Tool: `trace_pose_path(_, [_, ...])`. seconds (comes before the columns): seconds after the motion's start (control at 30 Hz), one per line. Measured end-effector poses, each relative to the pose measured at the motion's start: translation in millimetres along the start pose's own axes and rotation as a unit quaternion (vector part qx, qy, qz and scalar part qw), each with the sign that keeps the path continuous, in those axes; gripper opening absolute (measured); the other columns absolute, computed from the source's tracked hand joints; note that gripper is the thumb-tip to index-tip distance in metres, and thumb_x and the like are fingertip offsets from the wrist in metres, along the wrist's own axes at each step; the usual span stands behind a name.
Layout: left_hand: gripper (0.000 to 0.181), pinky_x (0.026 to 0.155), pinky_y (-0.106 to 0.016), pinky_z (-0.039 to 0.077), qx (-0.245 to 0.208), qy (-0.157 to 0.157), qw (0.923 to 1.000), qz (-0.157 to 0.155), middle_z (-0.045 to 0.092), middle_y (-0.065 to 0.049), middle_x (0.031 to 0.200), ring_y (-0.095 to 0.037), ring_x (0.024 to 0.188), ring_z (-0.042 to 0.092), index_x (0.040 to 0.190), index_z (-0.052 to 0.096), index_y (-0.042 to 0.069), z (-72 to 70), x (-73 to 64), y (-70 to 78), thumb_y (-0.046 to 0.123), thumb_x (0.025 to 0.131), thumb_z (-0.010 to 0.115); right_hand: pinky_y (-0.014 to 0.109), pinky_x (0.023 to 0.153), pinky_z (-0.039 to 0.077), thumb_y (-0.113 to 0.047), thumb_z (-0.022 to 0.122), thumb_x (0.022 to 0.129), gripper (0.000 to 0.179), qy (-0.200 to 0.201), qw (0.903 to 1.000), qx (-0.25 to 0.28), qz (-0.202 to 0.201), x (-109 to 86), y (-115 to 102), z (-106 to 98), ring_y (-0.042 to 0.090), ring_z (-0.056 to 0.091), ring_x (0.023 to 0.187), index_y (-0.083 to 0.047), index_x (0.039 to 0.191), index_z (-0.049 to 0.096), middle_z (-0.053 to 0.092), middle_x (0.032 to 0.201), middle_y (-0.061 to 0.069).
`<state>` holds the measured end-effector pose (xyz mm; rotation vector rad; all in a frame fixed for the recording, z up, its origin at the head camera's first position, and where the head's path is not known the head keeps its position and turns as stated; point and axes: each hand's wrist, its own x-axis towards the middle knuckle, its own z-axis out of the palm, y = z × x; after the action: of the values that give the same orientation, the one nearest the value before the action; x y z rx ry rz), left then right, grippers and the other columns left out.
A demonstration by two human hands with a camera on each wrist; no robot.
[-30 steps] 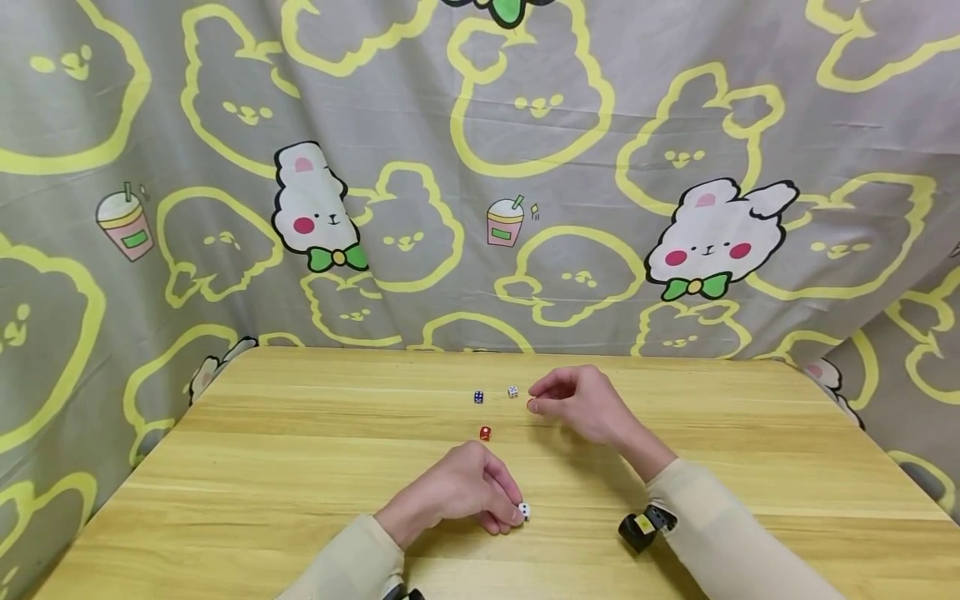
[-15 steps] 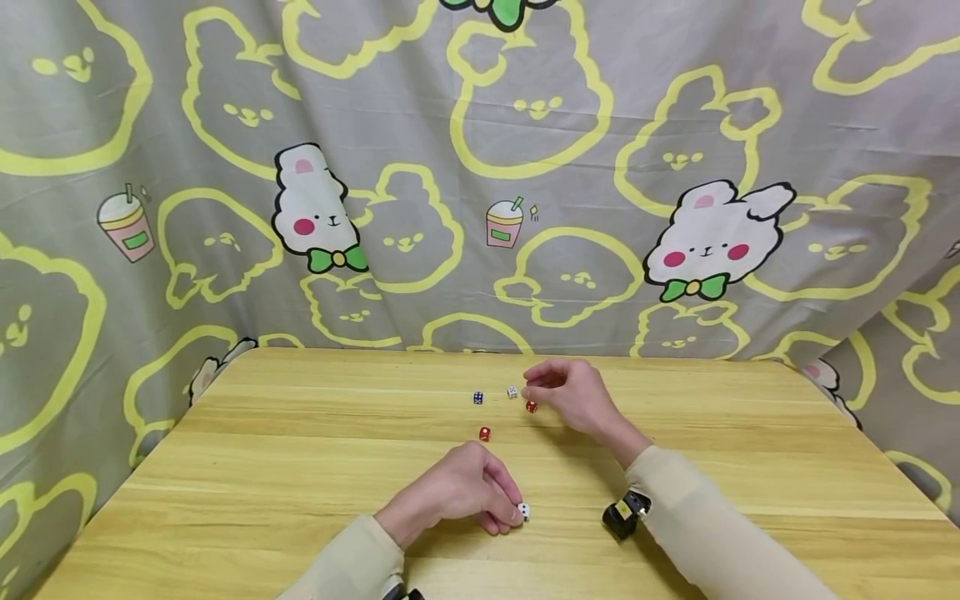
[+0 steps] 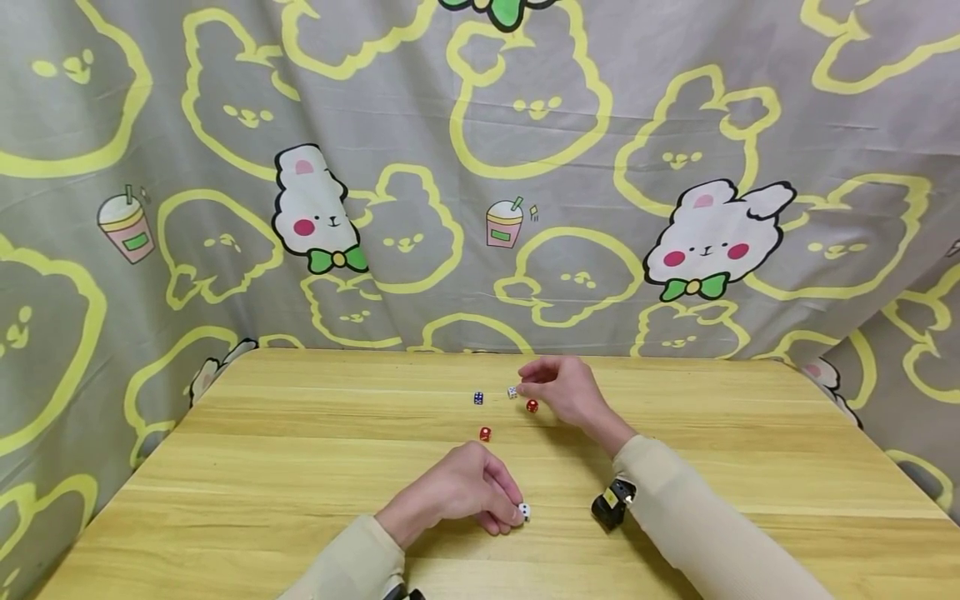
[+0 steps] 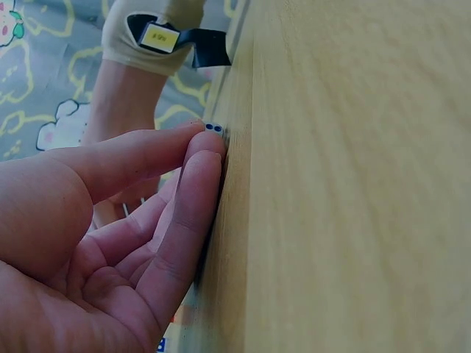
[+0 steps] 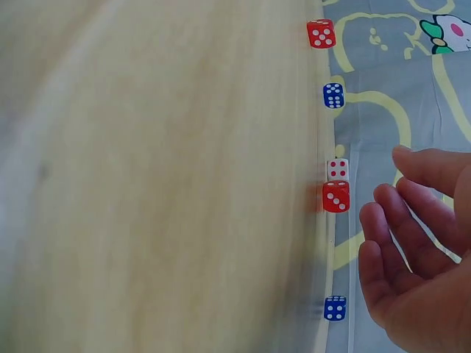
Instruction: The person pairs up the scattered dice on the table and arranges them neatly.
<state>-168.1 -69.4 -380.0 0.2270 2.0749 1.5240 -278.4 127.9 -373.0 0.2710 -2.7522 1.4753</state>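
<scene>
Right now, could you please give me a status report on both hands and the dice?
Left hand pinches a dark-dotted white die. Right hand empty, beside a red-dotted white die. Red die close by, possibly in the way.

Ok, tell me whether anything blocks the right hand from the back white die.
Nothing visible does. In the head view the right hand is right by the back white die, though I can't tell if they touch. The closest red die lies toward the person, not between them.
</scene>
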Motion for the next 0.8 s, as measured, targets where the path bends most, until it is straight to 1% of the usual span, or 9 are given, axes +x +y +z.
trace_pose_path(0.2, [0.012,0.057,-0.029,0.063,0.001,0.002,1.0000,0.000,0.079,-0.015,0.075,-0.016,0.059,0.072,0.083,0.075,0.000,0.0,0.0,-0.7,-0.007,0.081,0.085,0.027,0.082,0.058,-0.014,0.084,0.091,0.025,-0.007,0.9998,-0.009,0.014,4.9,-0.2,1.2,0.015,0.073,0.089,-0.005,0.114,0.079,0.081,0.102,0.006])
trace_pose_path(0.27, [0.012,0.057,-0.029,0.063,0.002,0.002,1.0000,0.001,0.079,-0.015,0.075,-0.016,0.059,0.072,0.083,0.075,0.000,-0.1,0.1,-0.9,-0.007,0.081,0.085,0.026,0.080,0.057,-0.014,0.085,0.091,0.025,-0.009,0.9998,-0.012,0.016,6.6,0.3,1.7,0.015,0.073,0.090,-0.005,0.113,0.079,0.081,0.102,0.007])
trace_pose_path(0.5, [0.012,0.056,-0.028,0.063,0.002,0.001,1.0000,0.001,0.078,-0.015,0.075,-0.016,0.059,0.072,0.082,0.075,0.000,-0.8,0.4,-0.9,-0.007,0.081,0.085,0.024,0.075,0.053,-0.012,0.085,0.089,0.024,-0.028,0.9992,-0.018,0.021,12.1,2.7,3.9,0.015,0.071,0.086,-0.003,0.111,0.079,0.080,0.099,0.008])
trace_pose_path(0.67, [0.012,0.056,-0.028,0.063,0.002,0.001,1.0000,0.002,0.078,-0.015,0.075,-0.015,0.058,0.071,0.082,0.075,0.000,-1.2,0.1,-0.6,-0.007,0.081,0.085,0.023,0.075,0.052,-0.010,0.085,0.089,0.021,-0.034,0.9988,-0.025,0.024,15.2,3.7,6.0,0.015,0.070,0.086,-0.004,0.109,0.079,0.079,0.098,0.008])
trace_pose_path(0.8, [0.012,0.056,-0.027,0.062,0.000,0.000,1.0000,0.003,0.078,-0.015,0.075,-0.015,0.058,0.071,0.082,0.075,0.000,-1.4,-0.2,-0.1,-0.007,0.081,0.085,0.024,0.072,0.049,-0.010,0.085,0.088,0.020,-0.038,0.9982,-0.032,0.032,17.1,3.5,7.1,0.015,0.069,0.084,-0.005,0.107,0.080,0.079,0.096,0.007])
